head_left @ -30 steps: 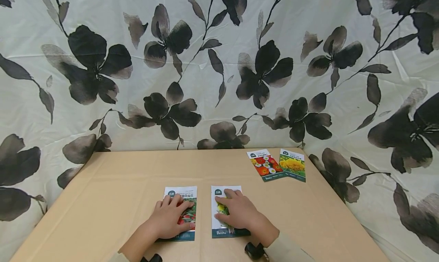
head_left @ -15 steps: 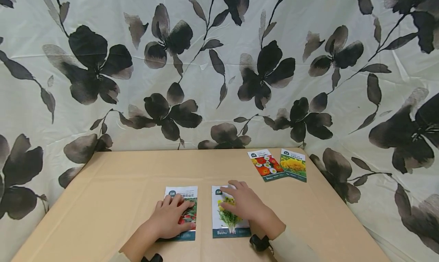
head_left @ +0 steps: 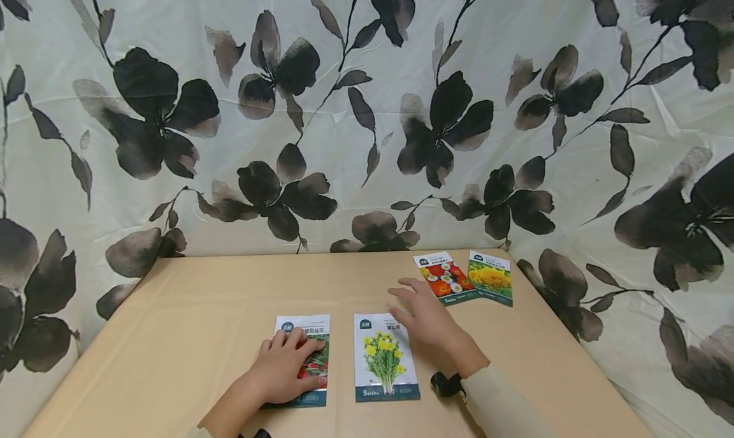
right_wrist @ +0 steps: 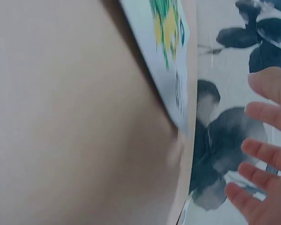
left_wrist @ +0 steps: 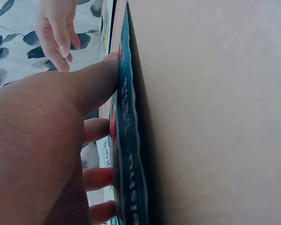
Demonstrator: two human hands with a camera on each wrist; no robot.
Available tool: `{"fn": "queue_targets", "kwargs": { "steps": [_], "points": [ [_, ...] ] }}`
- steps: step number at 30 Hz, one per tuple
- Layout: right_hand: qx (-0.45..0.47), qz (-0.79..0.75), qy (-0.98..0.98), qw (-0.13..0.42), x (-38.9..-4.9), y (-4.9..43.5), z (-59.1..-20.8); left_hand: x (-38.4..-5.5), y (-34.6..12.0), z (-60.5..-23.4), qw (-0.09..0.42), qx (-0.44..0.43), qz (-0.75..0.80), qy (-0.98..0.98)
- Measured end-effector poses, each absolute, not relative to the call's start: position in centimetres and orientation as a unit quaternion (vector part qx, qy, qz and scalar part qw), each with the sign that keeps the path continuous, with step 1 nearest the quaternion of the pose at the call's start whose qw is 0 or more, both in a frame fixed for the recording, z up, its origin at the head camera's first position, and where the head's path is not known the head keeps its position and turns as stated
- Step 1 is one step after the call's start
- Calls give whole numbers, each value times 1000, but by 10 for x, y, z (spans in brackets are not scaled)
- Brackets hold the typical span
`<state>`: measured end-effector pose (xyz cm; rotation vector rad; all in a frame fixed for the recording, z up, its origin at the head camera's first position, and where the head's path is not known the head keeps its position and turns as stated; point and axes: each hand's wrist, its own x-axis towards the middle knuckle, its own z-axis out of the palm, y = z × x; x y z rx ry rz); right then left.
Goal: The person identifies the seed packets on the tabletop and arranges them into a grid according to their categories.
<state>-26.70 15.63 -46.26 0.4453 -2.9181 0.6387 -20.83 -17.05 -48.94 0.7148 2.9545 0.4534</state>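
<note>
Fingers (head_left: 310, 347) of the left hand (head_left: 280, 369) are spread, nearly straight, over the red-flower packet (head_left: 317, 363), which is rested upon, not gripped, on the near worktop (head_left: 201, 342). It is judged light, thin, pliable and somewhat slippery, best pinched by an edge. The yellow-flower packet (head_left: 385, 365) is seen uncovered to its right. Beyond, the right hand (head_left: 431, 315) is held with parted fingers, grasping nothing, near the tomato-red packet (head_left: 443, 276) and golden packet (head_left: 490, 277).

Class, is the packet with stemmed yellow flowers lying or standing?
Lying: in the head view, the packet is face up on the table.
</note>
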Motion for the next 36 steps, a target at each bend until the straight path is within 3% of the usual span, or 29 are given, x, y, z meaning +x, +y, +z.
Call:
{"fn": "queue_targets", "kwargs": {
  "steps": [14, 36],
  "points": [
    [164, 263, -945, 110, -311, 211, -472, -208, -171, -488, 46, 234, 141, 961],
    [88, 234, -966, 73, -360, 260, -481, -208, -170, -493, 32, 236, 150, 960]
  ]
}}
